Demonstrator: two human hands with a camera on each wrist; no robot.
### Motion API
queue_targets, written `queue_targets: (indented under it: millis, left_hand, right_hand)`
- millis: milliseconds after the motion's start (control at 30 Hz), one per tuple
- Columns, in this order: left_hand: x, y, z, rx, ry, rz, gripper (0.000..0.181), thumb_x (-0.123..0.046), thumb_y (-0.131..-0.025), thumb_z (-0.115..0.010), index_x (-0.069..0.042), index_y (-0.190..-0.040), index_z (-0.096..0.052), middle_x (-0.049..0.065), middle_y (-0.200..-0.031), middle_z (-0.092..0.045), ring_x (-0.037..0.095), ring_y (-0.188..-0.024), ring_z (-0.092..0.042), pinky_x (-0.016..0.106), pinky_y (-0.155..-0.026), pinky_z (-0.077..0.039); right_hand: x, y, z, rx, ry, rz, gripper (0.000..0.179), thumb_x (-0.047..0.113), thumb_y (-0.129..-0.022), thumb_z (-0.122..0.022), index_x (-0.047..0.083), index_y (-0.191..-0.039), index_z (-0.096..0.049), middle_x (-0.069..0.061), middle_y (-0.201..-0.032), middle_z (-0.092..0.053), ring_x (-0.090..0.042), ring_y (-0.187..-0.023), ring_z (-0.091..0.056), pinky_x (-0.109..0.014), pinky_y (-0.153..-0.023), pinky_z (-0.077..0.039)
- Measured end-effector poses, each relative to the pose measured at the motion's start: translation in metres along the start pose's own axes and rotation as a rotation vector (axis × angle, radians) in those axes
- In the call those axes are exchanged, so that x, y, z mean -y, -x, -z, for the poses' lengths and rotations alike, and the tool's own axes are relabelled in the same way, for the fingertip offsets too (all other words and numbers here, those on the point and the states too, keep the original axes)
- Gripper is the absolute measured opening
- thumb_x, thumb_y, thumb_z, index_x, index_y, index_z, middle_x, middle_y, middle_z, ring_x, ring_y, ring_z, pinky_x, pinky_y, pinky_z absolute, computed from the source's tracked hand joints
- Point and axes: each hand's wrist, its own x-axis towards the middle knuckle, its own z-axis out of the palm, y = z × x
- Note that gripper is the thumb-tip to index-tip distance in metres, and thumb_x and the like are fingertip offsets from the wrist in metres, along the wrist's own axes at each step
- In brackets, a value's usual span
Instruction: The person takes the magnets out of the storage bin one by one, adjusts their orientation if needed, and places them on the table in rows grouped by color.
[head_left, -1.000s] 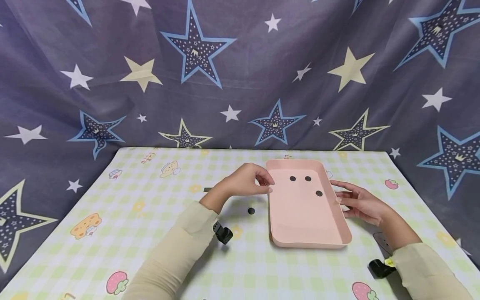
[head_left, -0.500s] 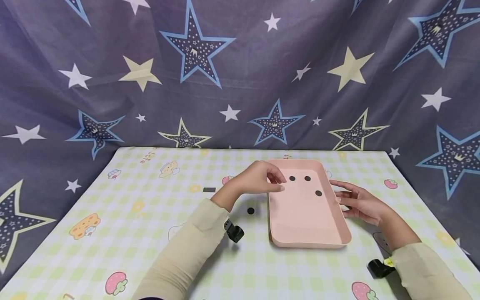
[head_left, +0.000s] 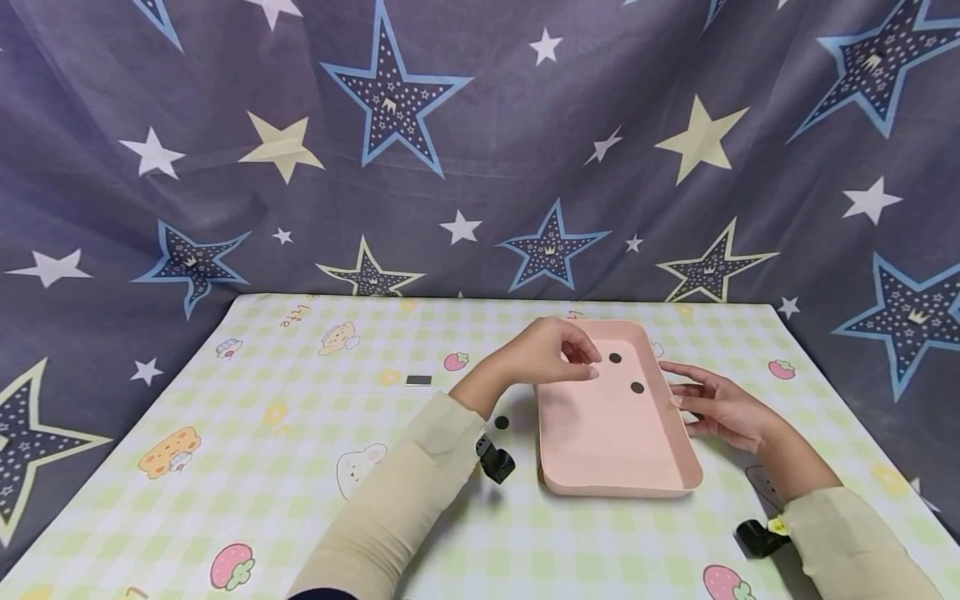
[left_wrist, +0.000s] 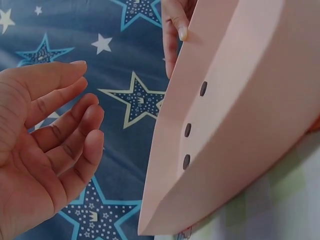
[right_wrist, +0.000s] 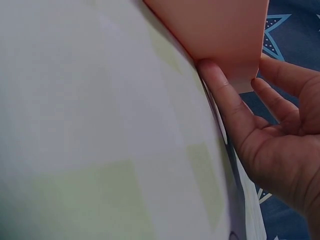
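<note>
A shallow pink tray [head_left: 615,442] lies on the table, with black round discs [head_left: 615,358] on its floor. Three of these discs [left_wrist: 187,130] show in the left wrist view; my left hand covers one of them in the head view. That left hand [head_left: 551,354] hovers over the tray's far left part, its fingers loosely bent with nothing between them. My right hand [head_left: 723,412] rests its fingertips against the tray's right wall, fingers spread and fairly straight. In the right wrist view, one fingertip [right_wrist: 212,72] touches the pink wall low near the cloth.
Left of the tray, another black disc [head_left: 502,422] lies on the checked tablecloth [head_left: 285,467]. Farther left is a small dark rectangle [head_left: 418,380]. A star-patterned curtain [head_left: 480,150] hangs behind the table's far edge. Each sleeve carries a black wrist camera [head_left: 495,460].
My left hand has moved right, from the tray's left rim to over its far inside, covering one disc. The right hand and the tray stay where they were.
</note>
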Motion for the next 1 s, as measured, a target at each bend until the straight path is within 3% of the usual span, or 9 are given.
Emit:
queue_targets:
  millis: [167,467,700,1000]
  left_hand:
    - [-0.002,-0.008,-0.004,-0.016,0.01,0.015,0.013,-0.011,-0.085,-0.076,-0.005,-0.096,-0.075,-0.001,-0.085,-0.07,0.005,-0.077,-0.062,0.017,-0.076,-0.049]
    - [0.001,-0.018,-0.011,-0.049,0.022,0.034,0.015,-0.014,-0.083,-0.078,-0.005,-0.095,-0.076,-0.003,-0.083,-0.07,0.005,-0.077,-0.062,0.017,-0.072,-0.049]
    - [0.004,-0.022,-0.015,-0.073,0.09,0.068,0.012,-0.011,-0.081,-0.079,-0.007,-0.091,-0.076,-0.003,-0.083,-0.071,0.005,-0.076,-0.063,0.017,-0.072,-0.051]
    - [0.014,-0.03,-0.02,-0.105,0.143,0.103,0.015,0.0,-0.084,-0.072,0.001,-0.099,-0.074,0.008,-0.09,-0.072,0.008,-0.078,-0.064,0.017,-0.073,-0.051]
  right_hand:
    - [0.0,0.0,0.0,-0.026,0.013,-0.023,0.062,0.005,-0.099,-0.055,0.019,-0.154,-0.03,-0.007,-0.124,-0.057,-0.022,-0.105,-0.065,-0.04,-0.082,-0.056]
    - [-0.001,-0.001,0.001,-0.001,0.018,-0.003,0.061,0.004,-0.1,-0.053,0.016,-0.155,-0.028,-0.006,-0.123,-0.058,-0.021,-0.105,-0.065,-0.04,-0.082,-0.056]
    - [-0.001,0.0,0.001,0.002,0.01,-0.001,0.061,0.004,-0.1,-0.052,0.017,-0.155,-0.028,-0.006,-0.124,-0.058,-0.021,-0.106,-0.064,-0.04,-0.082,-0.056]
    - [0.0,0.0,0.0,0.013,-0.005,0.004,0.06,0.004,-0.1,-0.053,0.017,-0.154,-0.03,-0.006,-0.124,-0.058,-0.021,-0.106,-0.065,-0.039,-0.083,-0.056]
